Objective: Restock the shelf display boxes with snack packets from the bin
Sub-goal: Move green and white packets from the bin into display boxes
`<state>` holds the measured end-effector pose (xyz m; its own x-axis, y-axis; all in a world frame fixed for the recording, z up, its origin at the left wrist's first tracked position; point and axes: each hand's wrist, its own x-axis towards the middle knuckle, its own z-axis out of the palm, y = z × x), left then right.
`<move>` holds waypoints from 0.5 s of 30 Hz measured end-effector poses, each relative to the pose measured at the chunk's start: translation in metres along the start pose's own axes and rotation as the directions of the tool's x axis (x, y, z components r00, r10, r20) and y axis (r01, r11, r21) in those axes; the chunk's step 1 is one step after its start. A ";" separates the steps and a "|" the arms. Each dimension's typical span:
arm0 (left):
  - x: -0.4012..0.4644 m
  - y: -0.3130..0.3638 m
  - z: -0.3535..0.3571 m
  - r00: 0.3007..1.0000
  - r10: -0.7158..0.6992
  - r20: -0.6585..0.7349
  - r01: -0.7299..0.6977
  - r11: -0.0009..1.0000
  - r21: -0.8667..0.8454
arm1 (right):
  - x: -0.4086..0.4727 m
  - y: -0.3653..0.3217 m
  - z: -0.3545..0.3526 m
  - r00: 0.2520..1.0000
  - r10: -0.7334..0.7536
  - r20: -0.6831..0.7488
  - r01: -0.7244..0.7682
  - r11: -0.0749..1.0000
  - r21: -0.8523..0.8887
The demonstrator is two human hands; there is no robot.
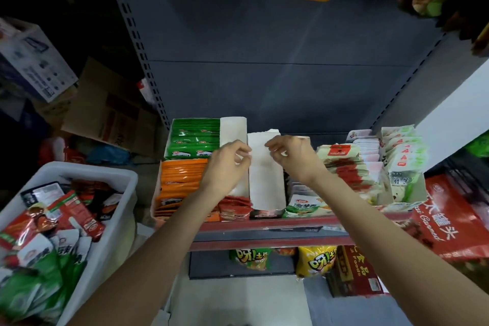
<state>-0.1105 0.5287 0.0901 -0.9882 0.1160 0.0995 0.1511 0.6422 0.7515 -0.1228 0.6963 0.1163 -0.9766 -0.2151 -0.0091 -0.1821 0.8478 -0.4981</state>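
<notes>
While both arms reach forward, curled fingers [244, 152] flank empty box [267, 182].

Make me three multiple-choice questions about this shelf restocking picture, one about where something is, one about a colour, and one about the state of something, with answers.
1. Where is the white bin of snack packets?
A. Left of the shelf
B. On the top shelf
C. Right of the shelf

2. What colour are the packets in the front left display box?
A. Blue
B. Orange
C. Purple

3. What is the state of the middle display box between the hands?
A. Packed full
C. Crushed flat
B. Empty, its white inside showing

Answers:
1. A, the bin sits by the left arm, beside the shelf.
2. B, a row of orange packets fills that box, in front of the green packets.
3. B, only bare white card shows inside, with the left hand and right hand at its walls.
</notes>
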 end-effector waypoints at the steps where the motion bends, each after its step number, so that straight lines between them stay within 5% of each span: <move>1: -0.005 -0.008 -0.013 0.998 -0.028 -0.051 0.028 1.000 -0.001 | 0.002 -0.014 0.009 1.000 -0.007 0.010 0.007 1.000 0.025; 10: -0.092 -0.148 -0.147 0.887 -0.333 -0.320 0.336 0.941 -0.047 | 0.006 -0.189 0.137 0.965 -0.185 0.188 0.174 0.982 0.073; 15: -0.166 -0.243 -0.229 0.836 -0.503 -0.219 0.535 0.836 0.124 | -0.002 -0.280 0.235 0.917 -0.208 0.342 0.184 0.978 0.101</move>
<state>0.0117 0.1796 0.0402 -0.9073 -0.3921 -0.1516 -0.3996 0.6925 0.6006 -0.0426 0.3456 0.0515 -0.8181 -0.5388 -0.2011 -0.3460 0.7404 -0.5762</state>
